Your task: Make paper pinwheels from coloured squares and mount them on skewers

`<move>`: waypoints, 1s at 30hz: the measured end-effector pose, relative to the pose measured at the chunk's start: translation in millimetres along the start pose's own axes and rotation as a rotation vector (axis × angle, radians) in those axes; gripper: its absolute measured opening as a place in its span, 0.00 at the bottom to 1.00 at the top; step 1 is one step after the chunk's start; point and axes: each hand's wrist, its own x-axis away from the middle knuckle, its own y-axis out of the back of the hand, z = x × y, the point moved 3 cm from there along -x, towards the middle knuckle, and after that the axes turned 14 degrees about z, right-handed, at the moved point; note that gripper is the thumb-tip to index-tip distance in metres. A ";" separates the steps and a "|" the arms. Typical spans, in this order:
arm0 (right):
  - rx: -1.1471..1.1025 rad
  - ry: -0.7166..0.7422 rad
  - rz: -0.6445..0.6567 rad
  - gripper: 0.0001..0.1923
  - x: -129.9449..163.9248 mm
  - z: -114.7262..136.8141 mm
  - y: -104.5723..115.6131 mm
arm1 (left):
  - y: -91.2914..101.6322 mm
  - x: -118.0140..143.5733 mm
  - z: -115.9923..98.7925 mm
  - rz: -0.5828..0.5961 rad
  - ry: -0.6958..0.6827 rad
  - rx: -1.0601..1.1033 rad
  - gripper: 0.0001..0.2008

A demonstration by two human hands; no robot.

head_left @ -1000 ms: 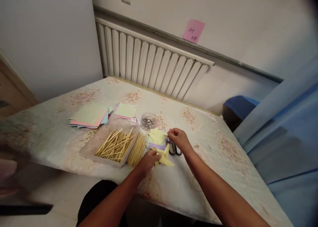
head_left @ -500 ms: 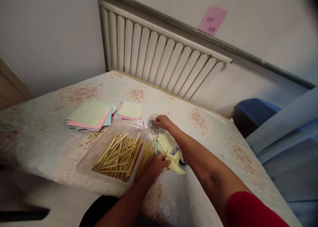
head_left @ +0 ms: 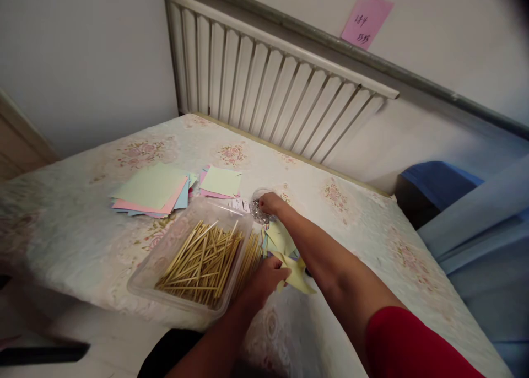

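My left hand (head_left: 270, 274) pinches a pale yellow paper pinwheel (head_left: 298, 279) with folded blades at the front of the table. Farther back, my right hand (head_left: 270, 203) reaches into a small clear dish (head_left: 261, 192) of tiny silvery metal pieces (head_left: 258, 215). Its fingers are closed together at the pieces; what they hold, if anything, is too small to make out. Between the hands lie cut yellow papers (head_left: 279, 239), partly covered by my right forearm.
A clear plastic box (head_left: 142, 281) full of thin wooden sticks (head_left: 202, 262) stands to the left. More sticks (head_left: 249, 257) lie along its right side. Behind it are large coloured sheets (head_left: 151, 185) and a smaller paper stack (head_left: 222, 181). A radiator (head_left: 268, 86) borders the table.
The view has shifted slightly. My left hand has tilted the pinwheel a little, while my right hand stays at the dish, its fingers lower among the metal pieces.
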 end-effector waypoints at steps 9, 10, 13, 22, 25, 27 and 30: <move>-0.165 -0.014 -0.020 0.10 18.9 -5.4 9.6 | 1.6 -3.8 2.1 0.011 0.010 0.005 0.06; -0.180 -0.011 -0.027 0.10 21.0 -5.1 10.7 | 2.2 -4.7 3.4 0.012 0.009 0.003 0.07; -0.217 0.008 -0.057 0.10 28.8 -3.7 14.0 | 3.4 -6.5 5.9 0.021 -0.010 -0.004 0.06; -0.334 0.091 -0.210 0.06 65.2 3.1 32.4 | 5.4 -10.1 8.9 0.019 -0.058 0.000 0.07; -0.585 0.216 -0.320 0.05 96.1 10.1 40.4 | 6.7 -8.7 6.7 -0.030 -0.067 -0.003 0.09; -0.774 0.307 -0.376 0.03 126.1 15.3 39.1 | 7.6 -7.6 4.8 -0.065 -0.076 0.003 0.11; -0.911 0.318 -0.442 0.02 176.8 17.0 20.9 | 7.7 -7.1 2.9 -0.075 -0.101 0.052 0.13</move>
